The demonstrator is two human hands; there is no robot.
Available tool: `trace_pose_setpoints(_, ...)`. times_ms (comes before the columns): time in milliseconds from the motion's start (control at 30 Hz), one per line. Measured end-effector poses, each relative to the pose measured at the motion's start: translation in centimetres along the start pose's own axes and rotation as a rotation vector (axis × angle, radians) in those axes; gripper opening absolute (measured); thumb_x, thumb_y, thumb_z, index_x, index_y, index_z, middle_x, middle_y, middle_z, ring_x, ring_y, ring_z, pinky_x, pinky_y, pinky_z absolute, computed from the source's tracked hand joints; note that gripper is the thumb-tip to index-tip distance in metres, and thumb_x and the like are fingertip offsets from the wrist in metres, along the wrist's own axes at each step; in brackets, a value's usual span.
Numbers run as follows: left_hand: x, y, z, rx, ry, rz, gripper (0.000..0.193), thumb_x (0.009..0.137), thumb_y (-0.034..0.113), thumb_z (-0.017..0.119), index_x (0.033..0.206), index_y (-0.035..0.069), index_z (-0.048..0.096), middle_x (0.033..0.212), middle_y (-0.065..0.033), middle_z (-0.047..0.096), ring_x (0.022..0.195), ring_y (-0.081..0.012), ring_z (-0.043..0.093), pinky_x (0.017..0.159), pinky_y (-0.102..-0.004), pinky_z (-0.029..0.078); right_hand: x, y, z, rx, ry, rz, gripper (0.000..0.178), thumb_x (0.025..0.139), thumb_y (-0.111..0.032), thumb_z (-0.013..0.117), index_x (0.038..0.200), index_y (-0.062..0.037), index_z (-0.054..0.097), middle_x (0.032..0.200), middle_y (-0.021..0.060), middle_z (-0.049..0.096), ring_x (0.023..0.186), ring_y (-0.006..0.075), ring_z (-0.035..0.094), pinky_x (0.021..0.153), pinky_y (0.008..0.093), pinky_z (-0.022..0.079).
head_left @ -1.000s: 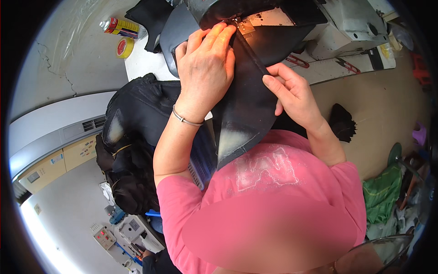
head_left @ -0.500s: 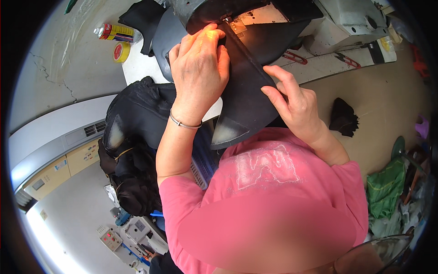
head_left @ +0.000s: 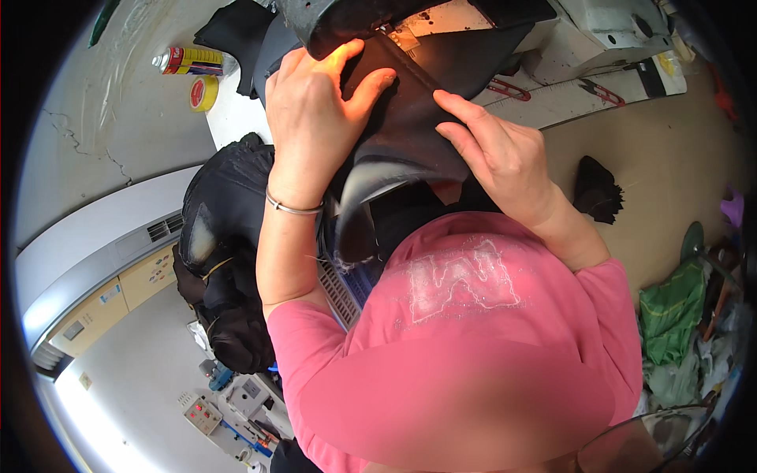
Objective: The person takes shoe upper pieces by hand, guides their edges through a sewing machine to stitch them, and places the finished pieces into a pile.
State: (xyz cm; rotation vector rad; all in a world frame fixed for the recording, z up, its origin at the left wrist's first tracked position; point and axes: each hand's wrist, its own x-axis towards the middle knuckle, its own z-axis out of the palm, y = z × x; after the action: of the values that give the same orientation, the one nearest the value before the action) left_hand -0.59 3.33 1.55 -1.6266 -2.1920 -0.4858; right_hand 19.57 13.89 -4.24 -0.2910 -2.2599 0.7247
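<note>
Black fabric (head_left: 394, 126) with a raised seam lies under the dark sewing machine head (head_left: 347, 24), beside its lit needle area. My left hand (head_left: 311, 110) rests on the fabric's left part, fingers stretched toward the machine and thumb spread away. It holds nothing. On the seamed right edge, my right hand (head_left: 501, 150) has the fabric between thumb and forefinger. The fabric's near end sags in a curl toward my lap, showing a pale patch. The machine head hides the needle tip.
Two red thread snips (head_left: 509, 89) (head_left: 602, 92) lie on the table at right. A spray can (head_left: 189, 61) and a yellow tape roll (head_left: 203, 93) stand at far left. More black pieces (head_left: 225, 189) are heaped left of me. A black scrap (head_left: 597, 189) is on the floor.
My left hand has shifted left, with its thumb spread wider. My right hand has moved slightly toward the machine. The fabric's near end, flat before, is now bunched and curled.
</note>
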Motion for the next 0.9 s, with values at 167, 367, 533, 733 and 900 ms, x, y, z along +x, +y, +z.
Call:
trace_pose_setpoints(167,1.3,-1.2,-0.2,-0.137,-0.015,0.012,0.053,0.073,0.052,0.085,0.095,0.004,0.078,0.083,-0.0134,0.072,0.087,-0.0338,0.066,0.078,-0.0431,0.053,0.8,-0.1,0.2,-0.003,0.07,-0.045,0.032,0.085,-0.009,0.08,0.116,-0.0055,0.071,0.089,0.0065,0.073,0.062,0.0202,0.066,0.055,0.0313,0.051)
trace_pose_setpoints(367,2.1,-4.7,-0.2,-0.161,-0.16,0.011,0.062,0.064,0.055,0.09,0.08,-0.002,0.07,0.079,-0.018,0.067,0.083,-0.0362,0.066,0.073,-0.0424,0.053,1.8,-0.7,0.0,-0.21,0.079,-0.12,0.032,0.073,-0.02,0.084,0.103,-0.0128,0.076,0.092,-0.0035,0.061,0.078,0.015,0.06,0.062,0.0292,0.049)
trace_pose_setpoints(533,5.9,-0.5,-3.0,-0.245,-0.409,-0.299,0.07,0.076,0.036,0.088,0.129,-0.001,0.061,0.125,-0.0215,0.066,0.116,-0.0354,0.064,0.097,-0.0399,0.05,2.0,-0.1,1.0,-0.344,0.093,-0.179,0.037,0.07,-0.024,0.084,0.104,-0.0137,0.076,0.103,-0.0054,0.064,0.093,0.0157,0.057,0.078,0.0321,0.045)
trace_pose_setpoints(733,5.0,-4.8,-2.5,-0.26,-0.299,-0.095,0.075,0.076,0.042,0.087,0.131,-0.002,0.058,0.126,-0.0243,0.062,0.119,-0.0407,0.058,0.1,-0.0414,0.046,2.9,-1.2,0.7,-0.37,0.013,-0.213,0.041,0.075,-0.035,0.081,0.109,-0.014,0.076,0.118,-0.0052,0.068,0.099,0.0156,0.055,0.083,0.0321,0.043)
trace_pose_setpoints(900,5.8,-6.3,-1.7,-0.563,-0.252,-0.11,0.069,0.079,0.034,0.084,0.132,-0.001,0.058,0.128,-0.0218,0.061,0.121,-0.0357,0.058,0.102,-0.0401,0.045,4.0,-0.9,1.7,-0.412,-0.026,-0.205,0.047,0.078,-0.045,0.078,0.113,-0.0142,0.075,0.12,-0.0057,0.069,0.103,0.0157,0.054,0.086,0.0336,0.042)
